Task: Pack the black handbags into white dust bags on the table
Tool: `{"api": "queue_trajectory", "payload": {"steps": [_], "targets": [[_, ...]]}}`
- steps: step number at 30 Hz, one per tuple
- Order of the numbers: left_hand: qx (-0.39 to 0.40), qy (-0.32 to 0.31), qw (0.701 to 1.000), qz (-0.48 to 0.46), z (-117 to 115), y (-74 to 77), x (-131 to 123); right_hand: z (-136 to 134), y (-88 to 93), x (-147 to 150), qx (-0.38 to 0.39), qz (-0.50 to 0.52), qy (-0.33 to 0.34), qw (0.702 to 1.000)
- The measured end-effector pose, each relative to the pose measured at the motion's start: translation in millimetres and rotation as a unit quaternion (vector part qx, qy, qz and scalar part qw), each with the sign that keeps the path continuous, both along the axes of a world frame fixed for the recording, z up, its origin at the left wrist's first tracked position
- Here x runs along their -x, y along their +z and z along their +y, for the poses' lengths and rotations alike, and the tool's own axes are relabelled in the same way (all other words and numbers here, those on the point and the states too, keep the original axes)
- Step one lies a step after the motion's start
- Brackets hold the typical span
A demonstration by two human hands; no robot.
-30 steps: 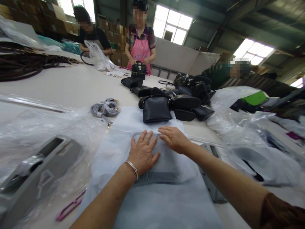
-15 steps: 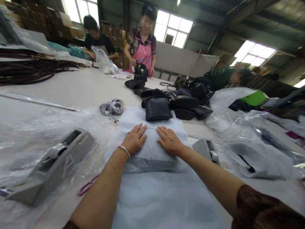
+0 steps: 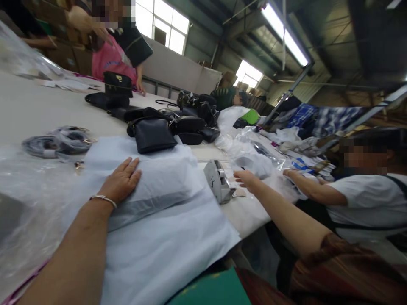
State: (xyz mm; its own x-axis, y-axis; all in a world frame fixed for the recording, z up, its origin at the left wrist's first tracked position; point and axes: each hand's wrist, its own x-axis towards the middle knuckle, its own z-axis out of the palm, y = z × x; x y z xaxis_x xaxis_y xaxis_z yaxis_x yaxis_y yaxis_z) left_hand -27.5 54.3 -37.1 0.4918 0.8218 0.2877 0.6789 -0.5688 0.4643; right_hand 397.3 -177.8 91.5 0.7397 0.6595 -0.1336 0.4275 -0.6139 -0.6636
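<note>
My left hand (image 3: 122, 180) lies flat, fingers apart, on a bag wrapped in pale blue non-woven cloth (image 3: 159, 186). The cloth spreads toward me over the table's near edge. My right hand (image 3: 245, 178) is stretched out to the right, open and holding nothing, just right of a grey tape dispenser (image 3: 218, 181) and near clear plastic bags (image 3: 254, 163). A black handbag (image 3: 152, 134) sits just beyond the wrapped bag.
More black handbags (image 3: 190, 123) are piled further back on the white table (image 3: 38, 110). Grey coiled straps (image 3: 57, 142) lie at left, crumpled clear plastic (image 3: 28, 199) at near left. A seated person's arm (image 3: 314, 190) rests at right; others stand at the far end.
My right hand has left the wrapped bag and swung right past the tape dispenser. My head turned right, bringing the seated person into view. The left hand stays on the bag.
</note>
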Motion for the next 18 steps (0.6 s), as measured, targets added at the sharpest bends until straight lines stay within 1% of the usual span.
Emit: {"api": "queue_trajectory", "payload": {"steps": [3, 5, 6, 8, 10, 14, 16, 18], "targets": [[-0.008, -0.003, 1.000, 0.008, -1, 2.5, 0, -20, -24.2, 12, 0.019, 0.100, -0.029, 0.994], [-0.012, 0.001, 1.000, 0.016, -2, 4.4, -1, -22, -34.5, 20, 0.008, 0.144, -0.041, 0.989], [-0.012, -0.001, 1.000, 0.020, -3, 5.1, -1, -22, -36.9, 22, -0.002, 0.157, -0.047, 0.987], [-0.008, -0.002, 1.000, 0.022, -4, 6.3, -2, -20, -36.4, 23, -0.026, 0.167, -0.056, 0.984], [-0.003, 0.000, 1.000, 0.019, -5, 7.5, -2, -23, -31.5, 23, -0.055, 0.158, -0.059, 0.984], [0.000, 0.004, 1.000, 0.014, -8, 10.4, -3, -50, -24.3, 32, -0.121, 0.094, -0.043, 0.987], [0.002, 0.006, 1.000, 0.013, -8, 11.3, -4, -66, -28.1, 40, -0.132, 0.099, -0.040, 0.986], [0.003, 0.009, 1.000, 0.011, -8, 10.9, -5, -75, -37.1, 47, -0.122, 0.144, -0.059, 0.980]]}}
